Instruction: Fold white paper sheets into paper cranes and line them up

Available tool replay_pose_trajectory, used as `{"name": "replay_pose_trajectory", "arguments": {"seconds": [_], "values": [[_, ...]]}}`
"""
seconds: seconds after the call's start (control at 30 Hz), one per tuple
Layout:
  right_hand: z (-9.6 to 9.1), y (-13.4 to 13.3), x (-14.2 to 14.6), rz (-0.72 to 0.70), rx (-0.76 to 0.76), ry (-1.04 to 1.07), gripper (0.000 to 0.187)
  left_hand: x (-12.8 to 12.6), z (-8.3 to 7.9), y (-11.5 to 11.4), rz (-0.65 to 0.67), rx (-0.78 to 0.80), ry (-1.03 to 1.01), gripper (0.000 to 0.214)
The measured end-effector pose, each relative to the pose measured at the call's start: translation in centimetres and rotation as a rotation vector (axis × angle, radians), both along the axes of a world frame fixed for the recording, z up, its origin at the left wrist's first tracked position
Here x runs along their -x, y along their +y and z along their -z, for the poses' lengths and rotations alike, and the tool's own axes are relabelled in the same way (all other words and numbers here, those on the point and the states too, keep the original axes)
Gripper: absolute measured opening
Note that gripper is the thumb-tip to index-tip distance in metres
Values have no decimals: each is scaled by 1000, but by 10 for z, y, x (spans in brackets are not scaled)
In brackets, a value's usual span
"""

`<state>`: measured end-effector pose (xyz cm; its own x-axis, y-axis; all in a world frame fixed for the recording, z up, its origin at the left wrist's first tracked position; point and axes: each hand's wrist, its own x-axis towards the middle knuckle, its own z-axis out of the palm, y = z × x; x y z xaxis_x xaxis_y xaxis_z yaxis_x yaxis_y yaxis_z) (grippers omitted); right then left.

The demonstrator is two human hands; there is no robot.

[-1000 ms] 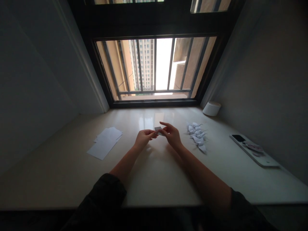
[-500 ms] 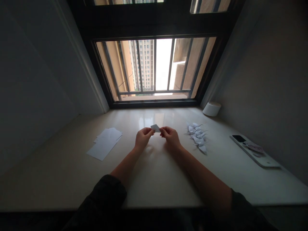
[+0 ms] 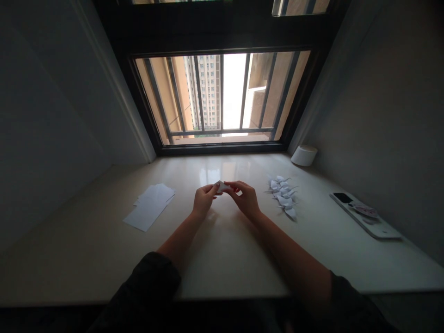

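A small folded white paper piece (image 3: 220, 186) is pinched between both hands above the middle of the pale table (image 3: 222, 259). My left hand (image 3: 203, 200) grips its left side with thumb and fingers closed. My right hand (image 3: 246, 198) pinches its right side, fingers curled. Both forearms reach out from dark sleeves at the bottom edge.
A stack of flat white sheets (image 3: 150, 211) lies to the left. Several folded white paper figures (image 3: 283, 195) sit in a cluster to the right. A white round container (image 3: 304, 155) stands near the window corner. A white tray with a dark phone (image 3: 364, 216) lies far right.
The paper piece has been turned and folded smaller between my fingers. Both hands have drawn closer together and shifted slightly left.
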<state>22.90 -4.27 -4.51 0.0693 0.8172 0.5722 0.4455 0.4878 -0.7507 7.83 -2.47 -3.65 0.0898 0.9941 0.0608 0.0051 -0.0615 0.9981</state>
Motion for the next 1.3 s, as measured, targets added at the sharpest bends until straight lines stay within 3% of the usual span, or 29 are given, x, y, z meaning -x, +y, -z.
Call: {"name": "replay_pose_trajectory", "arguments": {"seconds": [0.47, 0.9, 1.1, 1.2, 1.3], "values": [[8, 9, 1, -16, 169, 330, 33, 1, 4, 2, 21, -139, 120, 41], [5, 7, 0, -169, 121, 122, 37, 3, 2, 1, -145, -180, 122, 41], [1, -1, 0, -57, -54, -123, 52, 6, 3, 3, -202, -137, 104, 41], [3, 0, -2, -14, -170, -312, 35, 5, 2, 3, -207, -83, 48, 44], [3, 1, -3, 26, -211, -366, 18, 3, 0, 2, -146, -58, 5, 46]]}}
